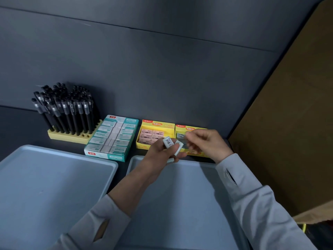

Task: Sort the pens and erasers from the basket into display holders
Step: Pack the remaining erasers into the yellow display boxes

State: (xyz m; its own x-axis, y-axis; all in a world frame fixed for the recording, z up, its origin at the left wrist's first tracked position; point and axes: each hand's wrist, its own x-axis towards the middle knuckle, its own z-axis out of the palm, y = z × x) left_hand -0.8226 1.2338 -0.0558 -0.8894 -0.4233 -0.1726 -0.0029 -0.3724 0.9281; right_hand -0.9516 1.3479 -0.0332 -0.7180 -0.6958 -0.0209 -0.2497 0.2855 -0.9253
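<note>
My left hand (160, 154) grips several small white erasers (172, 144), held over the far rim of the right grey tray (182, 204). My right hand (207, 143) pinches one blurred eraser (182, 137) above the right yellow display box (191, 129). To its left, a second yellow box (155, 131) holds pink erasers. A teal box (111, 138) is filled with white erasers. Many black pens (66, 109) stand upright in a yellow holder (72, 137) at the far left.
A second grey tray (45, 186) lies at the front left, with nothing in it. A dark grey wall stands right behind the boxes. A brown cardboard panel (288, 123) closes off the right side.
</note>
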